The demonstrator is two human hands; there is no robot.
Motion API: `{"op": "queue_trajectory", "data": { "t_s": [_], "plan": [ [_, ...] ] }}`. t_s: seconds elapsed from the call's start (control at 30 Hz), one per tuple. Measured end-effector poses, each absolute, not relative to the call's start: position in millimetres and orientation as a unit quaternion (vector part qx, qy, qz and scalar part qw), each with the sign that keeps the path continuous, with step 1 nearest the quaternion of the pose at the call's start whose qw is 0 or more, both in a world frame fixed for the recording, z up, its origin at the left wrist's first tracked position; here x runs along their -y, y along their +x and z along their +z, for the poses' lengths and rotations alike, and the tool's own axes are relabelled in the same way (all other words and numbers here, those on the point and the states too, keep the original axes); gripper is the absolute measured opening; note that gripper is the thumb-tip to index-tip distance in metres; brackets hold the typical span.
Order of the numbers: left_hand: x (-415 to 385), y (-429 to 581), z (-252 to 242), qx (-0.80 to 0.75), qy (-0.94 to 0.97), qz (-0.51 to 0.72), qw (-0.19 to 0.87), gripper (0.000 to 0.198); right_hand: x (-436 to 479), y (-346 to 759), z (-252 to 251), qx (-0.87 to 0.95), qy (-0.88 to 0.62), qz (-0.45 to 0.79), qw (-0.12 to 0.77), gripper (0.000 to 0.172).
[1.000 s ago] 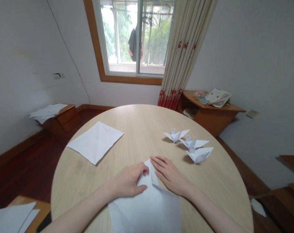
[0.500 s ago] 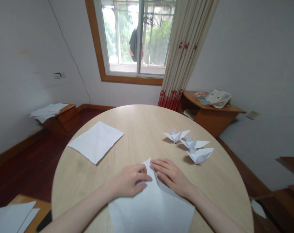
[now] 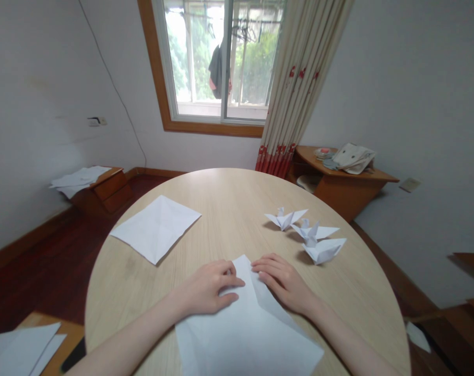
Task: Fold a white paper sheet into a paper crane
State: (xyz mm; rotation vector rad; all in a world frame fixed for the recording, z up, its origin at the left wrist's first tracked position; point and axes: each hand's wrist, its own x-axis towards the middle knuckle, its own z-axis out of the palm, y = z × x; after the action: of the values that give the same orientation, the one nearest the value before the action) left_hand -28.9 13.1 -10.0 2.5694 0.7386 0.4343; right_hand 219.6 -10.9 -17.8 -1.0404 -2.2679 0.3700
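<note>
A large white sheet of paper (image 3: pixel 248 334) lies on the table in front of me, its narrow corner pointing away and its near part cut off by the frame. My left hand (image 3: pixel 215 287) presses on its left side, thumb and index finger stretched out over the paper, the other fingers bent. On the far right edge rests my right hand (image 3: pixel 282 282), fingers extended and flat. Beside that hand a crease runs down from the tip, and a shaded flap spreads to the right. Neither hand grips anything.
Three folded paper cranes (image 3: pixel 323 251) stand on the right of the round table (image 3: pixel 229 209). A creased square sheet (image 3: pixel 156 230) lies at left. More papers (image 3: pixel 21 347) are on a wooden surface at lower left. A bag (image 3: pixel 353 158) sits on the corner desk (image 3: pixel 339 190).
My right hand has shifted slightly right, away from the paper's tip. The right flap has spread outward, its lower corner now farther right. My left hand has stayed almost in place.
</note>
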Motion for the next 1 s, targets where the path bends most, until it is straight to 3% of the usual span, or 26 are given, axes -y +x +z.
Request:
{"op": "queue_trajectory", "data": {
  "t_s": [0.2,0.5,1.0],
  "plan": [
    [-15.4,-29.0,-6.3,-0.258,0.935,0.145,0.197,0.034,10.4,222.0,-19.3,0.858,-0.390,0.153,0.298,0.024],
    [-17.3,-30.2,-10.9,-0.230,0.943,0.150,0.187,0.055,8.1,225.3,-22.4,0.860,-0.391,0.162,0.283,0.030],
    [-21.3,-31.5,-12.7,-0.235,0.944,0.153,0.174,0.049,7.5,224.5,-26.0,0.861,-0.409,0.150,0.262,0.030]
  ]
}}
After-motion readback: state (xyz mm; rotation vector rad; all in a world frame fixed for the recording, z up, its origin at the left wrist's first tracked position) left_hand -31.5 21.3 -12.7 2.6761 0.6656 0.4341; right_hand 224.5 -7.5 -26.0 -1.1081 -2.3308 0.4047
